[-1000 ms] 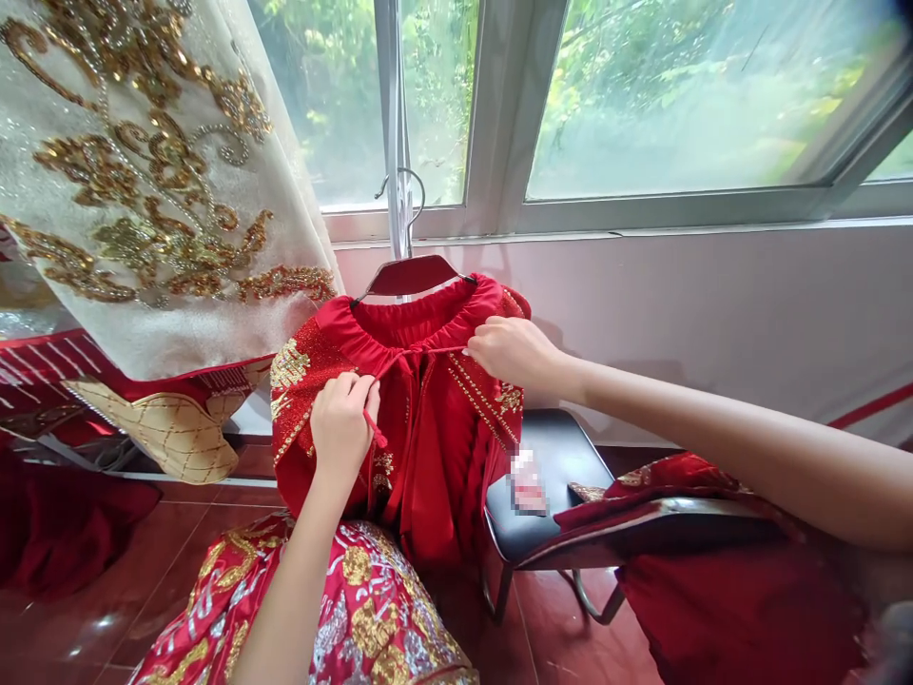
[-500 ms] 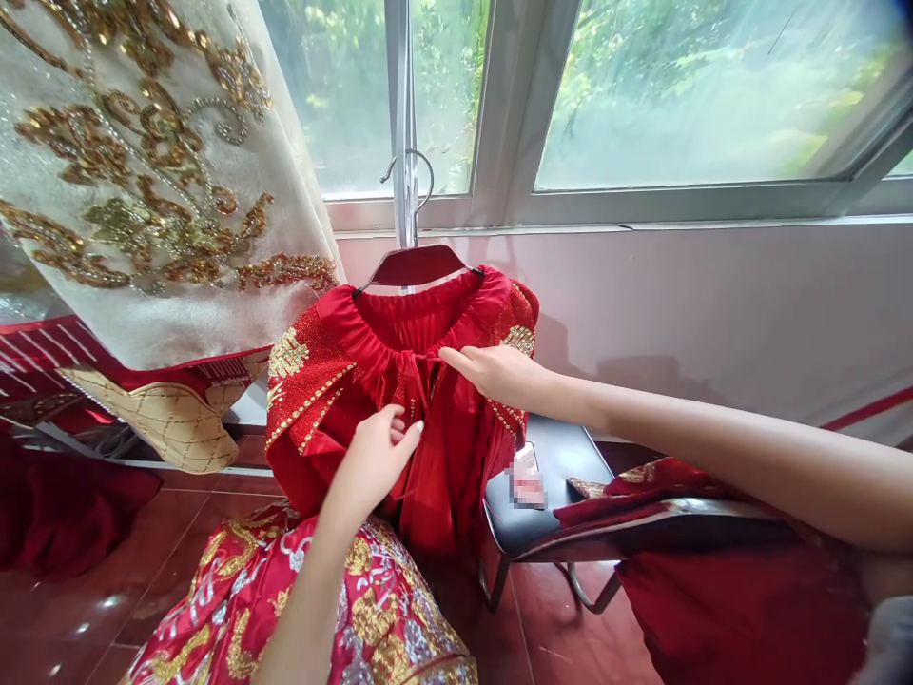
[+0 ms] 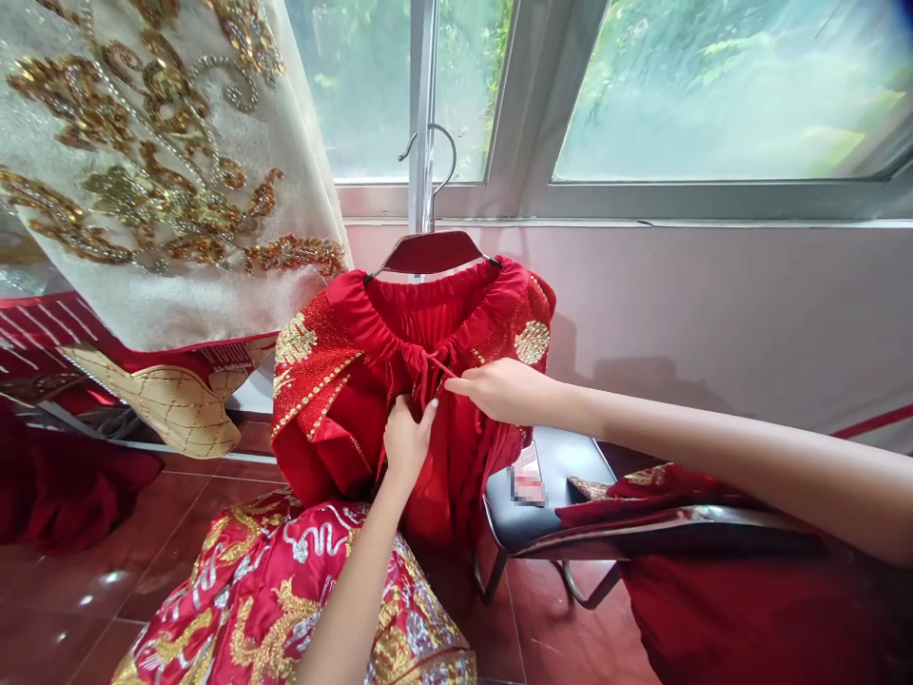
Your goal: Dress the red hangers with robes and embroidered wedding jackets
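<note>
A red garment with gold beading (image 3: 324, 381) hangs on a dark red hanger (image 3: 430, 252) in front of me. Its gathered neckline has a red drawstring (image 3: 430, 366) tied at the centre. My right hand (image 3: 505, 392) reaches in from the right, its fingertips pinching the drawstring. Just below, my left hand (image 3: 408, 442) grips the red fabric and hanging strands under the tie. Its fingers hide part of the garment's front.
A cream cloth with gold beadwork (image 3: 143, 162) hangs at upper left. Red-and-gold embroidered cloth (image 3: 300, 609) lies below my left arm. To the right stand a black-seated stool (image 3: 514, 514) and dark red cloth (image 3: 742, 609). Behind are a window and wall; the floor is red tile.
My left hand has moved up and right from the garment's front and closed on the fabric below the tie. My right hand has stayed near the tie. The view has shifted slightly.
</note>
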A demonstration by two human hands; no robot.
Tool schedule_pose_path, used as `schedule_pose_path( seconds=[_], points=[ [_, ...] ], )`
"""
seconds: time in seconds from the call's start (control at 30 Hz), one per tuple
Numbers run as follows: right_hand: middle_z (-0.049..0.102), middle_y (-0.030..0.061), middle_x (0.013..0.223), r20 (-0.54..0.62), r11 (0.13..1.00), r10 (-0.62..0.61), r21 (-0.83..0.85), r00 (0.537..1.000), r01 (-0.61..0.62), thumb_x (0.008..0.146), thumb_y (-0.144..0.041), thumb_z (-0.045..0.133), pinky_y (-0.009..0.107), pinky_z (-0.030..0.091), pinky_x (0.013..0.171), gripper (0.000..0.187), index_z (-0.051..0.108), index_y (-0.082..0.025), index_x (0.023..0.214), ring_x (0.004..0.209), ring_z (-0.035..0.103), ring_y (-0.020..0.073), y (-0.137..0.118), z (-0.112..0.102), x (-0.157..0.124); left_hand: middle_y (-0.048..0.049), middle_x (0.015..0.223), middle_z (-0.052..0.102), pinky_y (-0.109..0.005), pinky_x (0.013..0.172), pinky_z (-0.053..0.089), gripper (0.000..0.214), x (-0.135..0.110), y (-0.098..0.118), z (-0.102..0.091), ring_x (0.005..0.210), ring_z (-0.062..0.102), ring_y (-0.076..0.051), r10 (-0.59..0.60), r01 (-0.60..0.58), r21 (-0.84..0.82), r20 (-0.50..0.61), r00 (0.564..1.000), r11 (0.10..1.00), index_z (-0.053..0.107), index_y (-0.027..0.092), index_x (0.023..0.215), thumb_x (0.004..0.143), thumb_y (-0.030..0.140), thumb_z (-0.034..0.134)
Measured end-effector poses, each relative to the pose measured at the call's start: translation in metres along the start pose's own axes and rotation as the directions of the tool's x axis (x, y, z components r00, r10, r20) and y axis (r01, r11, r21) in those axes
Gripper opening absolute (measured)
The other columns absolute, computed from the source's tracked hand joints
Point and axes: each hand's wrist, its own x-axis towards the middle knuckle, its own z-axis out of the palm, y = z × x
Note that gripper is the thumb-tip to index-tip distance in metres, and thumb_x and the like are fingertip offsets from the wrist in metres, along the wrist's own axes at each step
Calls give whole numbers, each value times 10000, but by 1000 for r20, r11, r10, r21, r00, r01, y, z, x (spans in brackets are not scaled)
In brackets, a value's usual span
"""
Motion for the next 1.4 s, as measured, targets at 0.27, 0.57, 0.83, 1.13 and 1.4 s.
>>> schedule_pose_path(
  seconds=[0.27, 0.57, 0.83, 1.13, 1.4],
  points=[
    [640, 62, 746, 8, 993, -87, -77, 996, 87, 883, -89, 374, 265, 144, 484, 282, 595, -152, 1046, 584, 564, 121, -11, -1, 1, -198, 1079, 610, -409, 794, 504, 387, 21, 8, 14, 1008, 616, -332, 115, -121, -13, -232, 966, 993, 531, 81, 1164, 831, 277, 553],
    [659, 89, 755, 43, 975, 157, -163, 987, -148, 932, -145, 319, 262, 268, 514, 273, 533, -135, 1102, 678, 649, 219, -7, 9, 5, -29, 775, 672, -250, 679, 460, 130, 13, -8, -10, 679, 598, -154, 121, -140, -478, -70, 990, 867, 624, 161, 852, 773, 196, 528],
    [688, 108, 817, 138, 976, 184, 91, 973, -198, 922, -349, 400, 280, 375, 567, 331, 542, -151, 1145, 731, 666, 243, -12, 23, 12, -2, 699, 607, -226, 627, 426, 118, 10, -15, -6, 620, 528, -124, 98, -124, -617, -76, 992, 777, 590, 166, 784, 792, 261, 521],
    [692, 121, 835, 26, 977, 97, 188, 995, -101, 931, -291, 379, 284, 434, 584, 491, 344, -113, 1387, 699, 665, 231, -21, 29, 33, -8, 756, 624, -239, 680, 463, 129, 4, -20, -15, 690, 578, -138, 27, -143, -629, -190, 981, 764, 576, 174, 858, 760, 255, 553],
    [691, 141, 854, 156, 965, 218, 112, 964, -236, 888, -219, 413, 279, 427, 619, 257, 639, -132, 972, 785, 667, 244, -20, 13, 47, -66, 859, 631, -319, 755, 494, 251, -16, -23, -14, 805, 619, -203, 3, -102, -345, -274, 962, 933, 545, 176, 928, 780, 378, 570]
  ],
)
